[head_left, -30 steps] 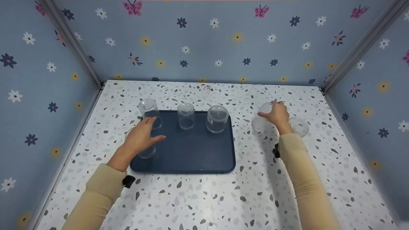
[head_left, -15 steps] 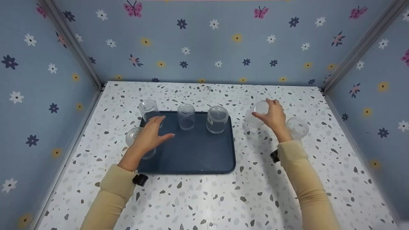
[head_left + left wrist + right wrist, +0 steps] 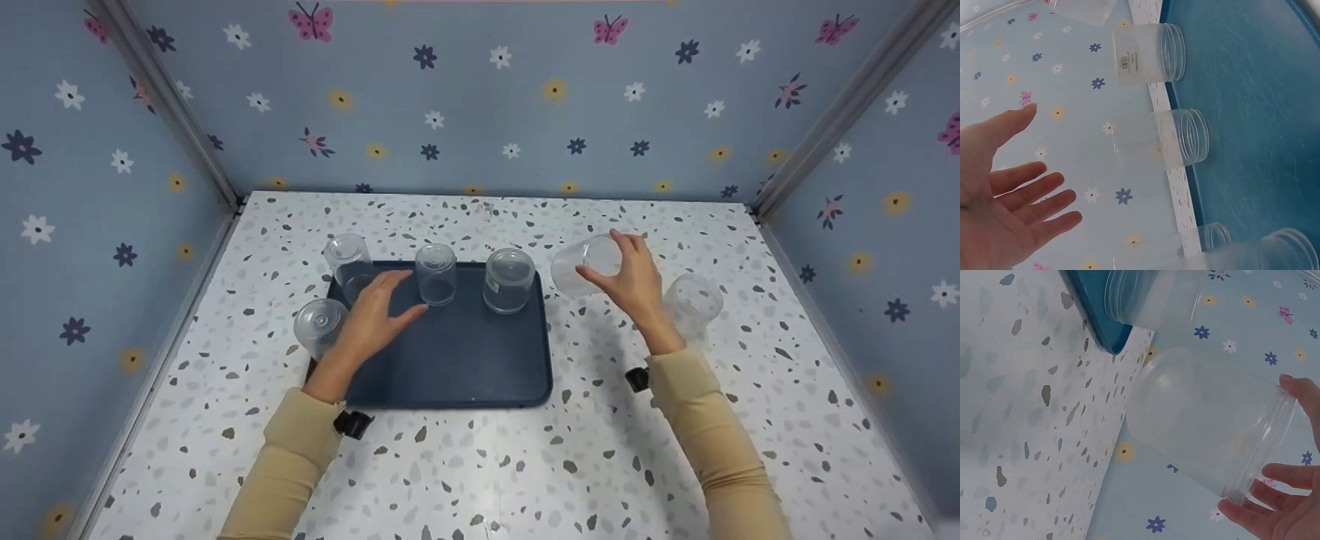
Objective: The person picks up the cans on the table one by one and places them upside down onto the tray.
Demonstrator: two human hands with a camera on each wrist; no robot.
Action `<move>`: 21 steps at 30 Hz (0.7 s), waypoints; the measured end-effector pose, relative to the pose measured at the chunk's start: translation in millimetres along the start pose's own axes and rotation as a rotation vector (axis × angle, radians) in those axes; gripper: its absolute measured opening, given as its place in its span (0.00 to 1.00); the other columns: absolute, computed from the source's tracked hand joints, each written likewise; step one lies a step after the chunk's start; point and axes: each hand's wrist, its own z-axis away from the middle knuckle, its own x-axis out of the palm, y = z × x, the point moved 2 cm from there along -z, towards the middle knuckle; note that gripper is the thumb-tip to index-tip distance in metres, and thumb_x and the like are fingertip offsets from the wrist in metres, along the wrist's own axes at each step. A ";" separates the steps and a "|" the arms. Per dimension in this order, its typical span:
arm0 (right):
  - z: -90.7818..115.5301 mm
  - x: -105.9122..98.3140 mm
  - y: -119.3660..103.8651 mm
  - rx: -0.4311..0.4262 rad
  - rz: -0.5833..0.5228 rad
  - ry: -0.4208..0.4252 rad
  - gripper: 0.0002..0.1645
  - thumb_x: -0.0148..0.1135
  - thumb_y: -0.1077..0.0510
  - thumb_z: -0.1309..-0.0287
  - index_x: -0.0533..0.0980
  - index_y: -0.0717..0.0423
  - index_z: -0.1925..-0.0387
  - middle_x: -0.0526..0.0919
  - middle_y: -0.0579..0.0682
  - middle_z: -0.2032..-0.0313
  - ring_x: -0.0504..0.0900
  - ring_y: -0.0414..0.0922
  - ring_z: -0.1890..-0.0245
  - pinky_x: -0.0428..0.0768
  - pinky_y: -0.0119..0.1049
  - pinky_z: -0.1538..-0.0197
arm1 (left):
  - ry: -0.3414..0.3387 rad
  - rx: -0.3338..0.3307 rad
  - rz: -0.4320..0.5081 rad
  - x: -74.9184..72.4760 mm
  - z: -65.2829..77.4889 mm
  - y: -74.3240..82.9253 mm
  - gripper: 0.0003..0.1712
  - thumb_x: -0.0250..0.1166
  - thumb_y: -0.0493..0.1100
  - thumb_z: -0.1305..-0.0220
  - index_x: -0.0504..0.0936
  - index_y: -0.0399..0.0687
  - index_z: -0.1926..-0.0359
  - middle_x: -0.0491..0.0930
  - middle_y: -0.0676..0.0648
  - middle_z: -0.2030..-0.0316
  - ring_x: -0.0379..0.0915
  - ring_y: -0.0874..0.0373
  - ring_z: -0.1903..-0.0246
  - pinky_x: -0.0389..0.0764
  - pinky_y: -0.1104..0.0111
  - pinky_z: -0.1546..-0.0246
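My right hand point(image 3: 634, 289) grips a clear jar point(image 3: 576, 271) by its threaded rim, between thumb and fingers. The jar hangs tilted just right of the blue tray point(image 3: 450, 367); in the right wrist view its base point(image 3: 1157, 394) points toward the tray side. Over the tray's left part my left hand point(image 3: 367, 319) hovers with fingers spread, holding nothing. Upside down along the tray's back edge stand a tall jar point(image 3: 347, 255), a narrower jar point(image 3: 436, 274) and a wide jar point(image 3: 509, 281) with a label. Another jar point(image 3: 319, 326) stands at the tray's left, partly behind my left hand.
A further clear jar point(image 3: 694, 300) stands on the speckled table point(image 3: 495, 465), right of my right forearm. Flowered panels point(image 3: 480, 97) enclose the table at the back and both sides.
My right hand has carried its jar left toward the tray, and the jar has tipped over further. My left hand has moved right over the tray, uncovering more of the left jar.
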 end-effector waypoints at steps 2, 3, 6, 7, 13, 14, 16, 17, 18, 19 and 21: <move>2.8 -0.2 -2.6 -0.013 -0.024 0.019 0.49 0.66 0.37 0.60 0.64 0.62 0.41 0.67 0.60 0.48 0.68 0.56 0.50 0.68 0.50 0.51 | 0.024 0.015 0.018 4.0 -1.4 1.6 0.32 0.65 0.47 0.46 0.68 0.34 0.44 0.68 0.37 0.47 0.63 0.45 0.46 0.64 0.58 0.46; 4.1 -0.5 -4.1 -0.019 -0.039 0.030 0.49 0.66 0.38 0.60 0.64 0.62 0.41 0.67 0.60 0.48 0.68 0.56 0.50 0.68 0.50 0.50 | 0.032 0.023 0.029 6.2 -2.0 2.1 0.32 0.65 0.46 0.46 0.68 0.35 0.44 0.68 0.37 0.47 0.63 0.46 0.46 0.64 0.58 0.46; 8.1 -0.7 -7.7 -0.032 -0.084 0.059 0.48 0.67 0.38 0.60 0.65 0.61 0.42 0.68 0.60 0.49 0.69 0.55 0.51 0.68 0.50 0.51 | 0.047 0.039 0.060 12.4 -4.1 4.1 0.31 0.65 0.45 0.46 0.68 0.34 0.44 0.68 0.37 0.47 0.63 0.45 0.46 0.64 0.57 0.46; 9.5 -0.6 -8.8 -0.035 -0.097 0.068 0.48 0.67 0.38 0.61 0.65 0.61 0.42 0.69 0.59 0.49 0.69 0.55 0.52 0.69 0.50 0.52 | 0.052 0.042 0.070 14.3 -4.8 4.7 0.31 0.65 0.45 0.46 0.68 0.34 0.44 0.67 0.37 0.46 0.63 0.45 0.46 0.63 0.57 0.46; 17.7 -0.1 -15.4 -0.091 -0.186 0.130 0.44 0.68 0.42 0.60 0.67 0.60 0.43 0.71 0.58 0.53 0.71 0.52 0.58 0.74 0.46 0.61 | 0.069 0.033 0.132 25.9 -8.3 8.9 0.32 0.63 0.47 0.45 0.67 0.36 0.42 0.65 0.38 0.44 0.61 0.46 0.44 0.62 0.57 0.45; 18.9 0.1 -16.6 -0.102 -0.205 0.140 0.44 0.69 0.43 0.60 0.67 0.60 0.43 0.71 0.58 0.53 0.71 0.52 0.58 0.75 0.45 0.62 | 0.069 0.032 0.147 27.9 -8.6 9.5 0.33 0.63 0.48 0.45 0.67 0.36 0.42 0.65 0.38 0.44 0.61 0.47 0.44 0.62 0.57 0.45; 21.3 1.1 -19.1 -0.114 -0.244 0.156 0.42 0.69 0.44 0.60 0.68 0.60 0.44 0.71 0.58 0.53 0.72 0.51 0.58 0.76 0.45 0.63 | 0.070 0.037 0.184 31.8 -9.3 10.6 0.33 0.61 0.49 0.43 0.66 0.35 0.41 0.64 0.37 0.43 0.60 0.47 0.43 0.61 0.58 0.44; 22.5 1.8 -20.4 -0.120 -0.264 0.163 0.42 0.69 0.45 0.59 0.68 0.60 0.44 0.71 0.58 0.53 0.72 0.51 0.58 0.77 0.45 0.64 | 0.073 0.041 0.202 33.8 -9.5 11.0 0.33 0.60 0.49 0.42 0.65 0.35 0.41 0.64 0.37 0.43 0.59 0.47 0.43 0.61 0.57 0.44; 23.8 2.5 -21.7 -0.124 -0.283 0.167 0.41 0.69 0.46 0.59 0.68 0.59 0.44 0.71 0.58 0.52 0.72 0.51 0.58 0.77 0.45 0.64 | 0.079 0.047 0.217 35.5 -9.4 11.4 0.32 0.59 0.50 0.41 0.65 0.35 0.41 0.63 0.36 0.43 0.59 0.46 0.43 0.60 0.57 0.44; 24.9 3.4 -23.1 -0.129 -0.299 0.171 0.41 0.69 0.46 0.59 0.68 0.59 0.44 0.71 0.58 0.52 0.72 0.50 0.57 0.78 0.45 0.65 | 0.090 0.054 0.228 37.3 -9.3 11.4 0.32 0.58 0.50 0.41 0.65 0.35 0.41 0.63 0.36 0.42 0.59 0.46 0.43 0.60 0.57 0.44; 27.4 5.4 -25.4 -0.142 -0.329 0.173 0.40 0.69 0.47 0.59 0.68 0.59 0.44 0.71 0.58 0.52 0.72 0.51 0.57 0.78 0.44 0.65 | 0.120 0.069 0.248 40.3 -9.0 11.6 0.30 0.57 0.49 0.39 0.66 0.34 0.41 0.63 0.35 0.43 0.59 0.46 0.43 0.59 0.56 0.43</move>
